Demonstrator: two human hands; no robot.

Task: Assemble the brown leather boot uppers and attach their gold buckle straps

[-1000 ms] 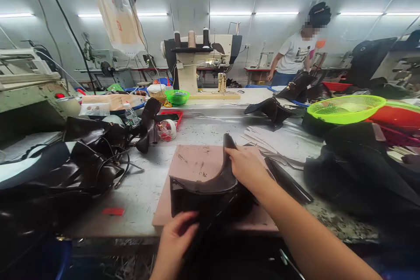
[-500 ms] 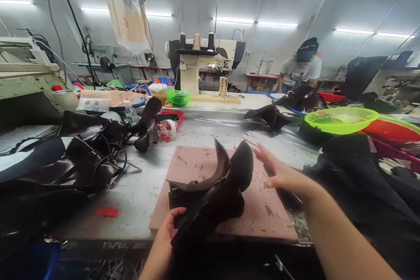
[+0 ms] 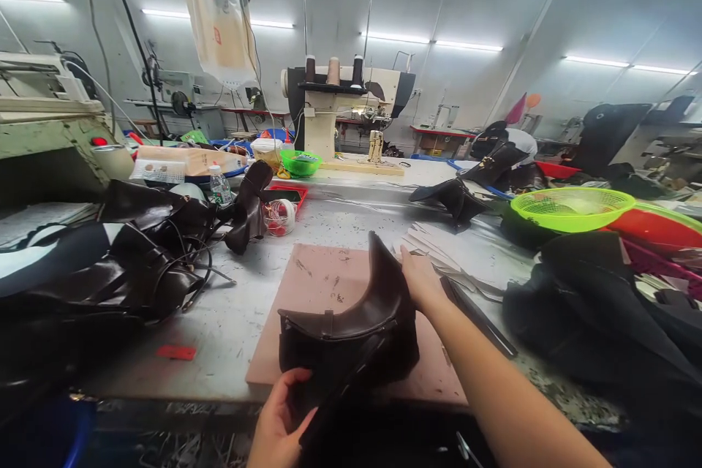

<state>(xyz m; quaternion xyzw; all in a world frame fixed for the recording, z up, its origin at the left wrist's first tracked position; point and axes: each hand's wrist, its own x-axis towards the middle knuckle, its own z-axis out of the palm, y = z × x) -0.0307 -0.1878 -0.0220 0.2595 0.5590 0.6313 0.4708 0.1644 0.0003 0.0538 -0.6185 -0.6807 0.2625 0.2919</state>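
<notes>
Boot upper (image 3: 351, 329) sat on the pink board (image 3: 323, 278) at the near edge of the bench (image 3: 235, 314), dark brown leather, curved w/ one pointed end standing up toward the far side. Left hand (image 3: 282, 420) was low at the near edge, thumb and fingers clamped on the upper's bottom corner, where the leather hung off the board. Right hand (image 3: 420, 278) lay against the upper's far side, just by the raised point, fingers wrapped on the leather; palm side hidden, so exact grip couldn't be read beyond contact.

Rt of the board: a fan of pale paper patterns (image 3: 439, 245) and a dark strip (image 3: 477, 314) lying diagonal, just beside the right forearm. Further rt, a heap of black material (image 3: 597, 300), w/ a green basket (image 3: 573, 206) and a red basin (image 3: 658, 223) behind it, touching.

Left of the board: a tangle of brown leather pieces (image 3: 153, 248) w/ cords, and a small red tag (image 3: 175, 352) flat on the bench, well apart from the hands. Beyond, a water bottle (image 3: 219, 189), a tape roll (image 3: 279, 216) and a small green bowl (image 3: 299, 161). Sewing machine (image 3: 340, 113) stood at the back center, thread spools on top. Another boot piece (image 3: 453, 197) lay mid-bench on the rt. A person (image 3: 515, 139) bent low in the bkgd, mostly hidden.
</notes>
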